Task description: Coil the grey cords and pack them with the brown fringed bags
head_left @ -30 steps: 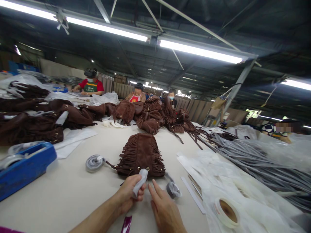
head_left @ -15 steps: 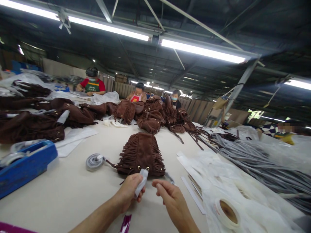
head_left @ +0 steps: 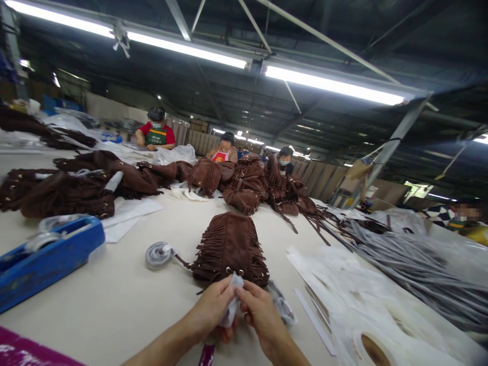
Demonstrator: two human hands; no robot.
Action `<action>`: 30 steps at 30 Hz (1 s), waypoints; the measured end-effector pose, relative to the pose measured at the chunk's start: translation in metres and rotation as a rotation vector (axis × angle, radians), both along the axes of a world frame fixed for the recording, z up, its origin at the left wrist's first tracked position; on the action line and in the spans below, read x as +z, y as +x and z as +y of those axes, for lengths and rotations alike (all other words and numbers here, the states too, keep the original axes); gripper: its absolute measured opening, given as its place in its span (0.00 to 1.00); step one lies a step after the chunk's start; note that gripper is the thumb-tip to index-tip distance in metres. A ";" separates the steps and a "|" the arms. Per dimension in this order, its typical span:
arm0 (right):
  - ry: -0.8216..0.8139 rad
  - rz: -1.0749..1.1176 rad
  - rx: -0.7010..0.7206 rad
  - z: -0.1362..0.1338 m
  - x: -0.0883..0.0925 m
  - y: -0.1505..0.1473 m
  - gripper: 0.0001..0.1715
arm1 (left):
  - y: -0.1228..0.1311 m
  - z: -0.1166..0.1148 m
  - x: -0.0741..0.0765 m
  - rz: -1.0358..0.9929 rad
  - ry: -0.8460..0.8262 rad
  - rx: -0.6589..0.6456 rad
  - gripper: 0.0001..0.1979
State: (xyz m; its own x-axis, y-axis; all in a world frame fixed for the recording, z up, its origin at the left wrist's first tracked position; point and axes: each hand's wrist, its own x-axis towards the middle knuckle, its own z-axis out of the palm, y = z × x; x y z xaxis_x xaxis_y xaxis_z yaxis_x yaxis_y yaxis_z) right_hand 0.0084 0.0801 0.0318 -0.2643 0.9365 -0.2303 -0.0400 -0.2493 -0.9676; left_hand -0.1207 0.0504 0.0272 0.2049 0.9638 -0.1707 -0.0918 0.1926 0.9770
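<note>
A brown fringed bag [head_left: 235,236] lies on the table just beyond my hands, its gold eyelets toward me. My left hand [head_left: 213,304] is closed around a small piece wrapped in whitish tissue paper [head_left: 231,305], at the near edge of the bag. From the other side, the fingers of my right hand [head_left: 263,312] pinch the same wrapped piece. What lies inside the paper is hidden. A coiled, grey-wrapped strap [head_left: 157,255] rests left of the bag, joined to it by a brown cord. Another grey-wrapped coil [head_left: 282,304] lies partly behind my right hand.
To the left stands a blue tape dispenser [head_left: 57,259]. Brown bags [head_left: 247,183] are heaped across the back, with co-workers behind them. White paper sheets [head_left: 343,290], a tape roll [head_left: 371,349] and long grey-wrapped strips [head_left: 412,269] cover the right side. Purple material [head_left: 30,351] shows at bottom left.
My right hand has moved left and its fingers now pinch the wrapped piece in my left hand. The view has shifted slightly left, showing more of the grey coil on the right.
</note>
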 end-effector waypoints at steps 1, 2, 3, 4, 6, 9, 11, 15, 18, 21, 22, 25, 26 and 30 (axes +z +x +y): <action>-0.028 0.051 0.006 0.001 -0.002 -0.001 0.30 | -0.002 -0.001 0.003 0.025 -0.003 -0.019 0.29; -0.054 0.096 0.014 0.002 -0.004 -0.001 0.31 | -0.005 -0.002 0.006 0.047 -0.005 -0.049 0.28; -0.080 0.137 0.024 0.004 -0.005 -0.001 0.31 | -0.009 -0.003 0.011 0.063 -0.006 -0.089 0.27; -0.102 0.173 0.037 0.005 -0.006 0.000 0.31 | -0.013 -0.003 0.015 0.077 -0.016 -0.132 0.25; -0.136 0.229 0.065 0.008 -0.005 0.002 0.30 | -0.023 -0.002 0.022 0.097 -0.061 -0.149 0.22; -0.158 0.273 0.083 0.010 -0.004 0.006 0.28 | -0.035 0.003 0.027 0.109 -0.169 0.009 0.16; -0.156 0.292 0.090 0.010 -0.005 0.008 0.27 | -0.038 0.006 0.026 0.102 -0.212 0.065 0.12; -0.149 0.300 0.093 0.010 -0.012 0.009 0.31 | -0.028 0.008 0.019 0.007 -0.235 -0.012 0.13; -0.149 0.276 0.076 0.011 -0.017 0.009 0.34 | -0.018 0.008 0.011 -0.004 -0.181 0.055 0.10; -0.155 0.241 0.059 0.011 -0.022 0.008 0.38 | -0.014 0.010 0.004 0.052 -0.136 0.162 0.06; -0.151 0.231 0.051 0.010 -0.023 0.007 0.39 | -0.014 0.011 0.003 0.066 -0.135 0.177 0.05; -0.121 0.229 0.041 0.010 -0.026 0.006 0.39 | -0.018 0.014 0.002 0.092 -0.138 0.212 0.03; -0.116 0.234 0.043 0.010 -0.027 0.006 0.39 | -0.019 0.015 0.002 0.093 -0.147 0.218 0.03; -0.152 0.280 0.046 0.011 -0.028 0.008 0.39 | -0.025 0.016 0.003 0.080 -0.243 0.166 0.04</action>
State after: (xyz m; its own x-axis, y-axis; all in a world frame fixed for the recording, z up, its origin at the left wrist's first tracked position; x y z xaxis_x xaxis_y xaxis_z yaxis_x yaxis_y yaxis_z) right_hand 0.0165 0.0909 0.0037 -0.3788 0.8825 -0.2788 -0.2850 -0.3978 -0.8721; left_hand -0.1455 0.0669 0.0304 0.0248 0.9120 -0.4095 -0.0660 0.4102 0.9096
